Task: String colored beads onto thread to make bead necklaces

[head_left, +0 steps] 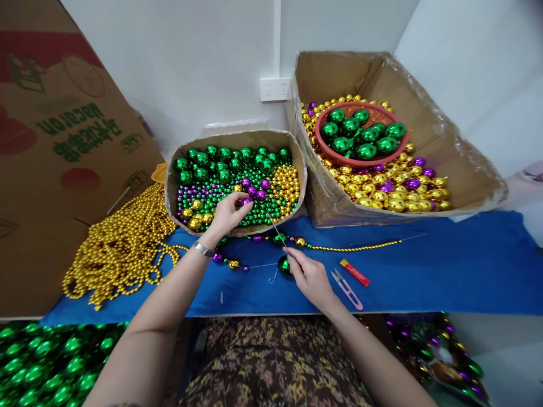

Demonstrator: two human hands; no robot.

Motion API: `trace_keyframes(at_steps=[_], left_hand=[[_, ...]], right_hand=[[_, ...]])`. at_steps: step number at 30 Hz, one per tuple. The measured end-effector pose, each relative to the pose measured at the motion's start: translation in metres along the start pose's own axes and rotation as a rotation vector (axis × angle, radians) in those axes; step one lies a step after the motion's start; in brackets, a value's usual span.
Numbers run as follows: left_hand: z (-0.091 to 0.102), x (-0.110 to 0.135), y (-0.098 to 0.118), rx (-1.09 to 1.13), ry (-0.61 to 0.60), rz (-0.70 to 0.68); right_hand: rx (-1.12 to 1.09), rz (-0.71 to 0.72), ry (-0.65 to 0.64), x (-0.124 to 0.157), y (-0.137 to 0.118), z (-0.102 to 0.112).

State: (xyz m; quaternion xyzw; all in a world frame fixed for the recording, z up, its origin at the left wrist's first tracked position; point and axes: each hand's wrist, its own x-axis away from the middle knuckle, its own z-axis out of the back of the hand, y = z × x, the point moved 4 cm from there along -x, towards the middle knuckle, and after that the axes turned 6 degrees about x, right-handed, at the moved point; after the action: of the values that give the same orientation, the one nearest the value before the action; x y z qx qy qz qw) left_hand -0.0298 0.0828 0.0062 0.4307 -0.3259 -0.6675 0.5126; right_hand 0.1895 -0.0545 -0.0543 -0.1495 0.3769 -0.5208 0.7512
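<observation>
My left hand [230, 215] is over the smaller box, thumb and fingertips closed around a purple bead [248, 201], with more purple beads [256, 192] just beyond. My right hand [311, 278] pinches a long thin needle [277, 230], its tip pointing up toward the box. A large green bead [284, 264] lies partly under my right fingers, on a thin thread [263, 265]. To its left, gold, purple and green beads [233, 264] are strung on that thread. The strand [300, 242] also runs along the front of the box, ending at the right in small gold beads [360, 248].
The smaller cardboard box [170, 195] holds green, purple and gold beads. Right of it stands a larger box [324, 198] with a red bowl [319, 141] of green beads. Pink thread snips [348, 289] and a red-yellow stick [355, 272] lie on the blue cloth [449, 265]. Gold bead strands [123, 243] heap left.
</observation>
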Motion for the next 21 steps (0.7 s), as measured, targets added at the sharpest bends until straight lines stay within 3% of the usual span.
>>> trace_keyframes(at_steps=[3, 6, 16, 21], left_hand=[[-0.004, 0.018, 0.004, 0.637, -0.049, 0.229], [-0.008, 0.034, 0.01, 0.925, -0.068, 0.344], [-0.014, 0.045, 0.02, 1.006, -0.031, 0.366], [-0.018, 0.054, 0.022, 0.864, -0.019, 0.269]], right_hand=[[0.001, 0.055, 0.015, 0.001, -0.003, 0.002], [0.013, 0.093, 0.02, 0.002, -0.007, 0.002], [0.09, 0.123, -0.002, 0.003, -0.008, 0.001], [0.103, 0.12, -0.006, 0.003, -0.007, 0.0]])
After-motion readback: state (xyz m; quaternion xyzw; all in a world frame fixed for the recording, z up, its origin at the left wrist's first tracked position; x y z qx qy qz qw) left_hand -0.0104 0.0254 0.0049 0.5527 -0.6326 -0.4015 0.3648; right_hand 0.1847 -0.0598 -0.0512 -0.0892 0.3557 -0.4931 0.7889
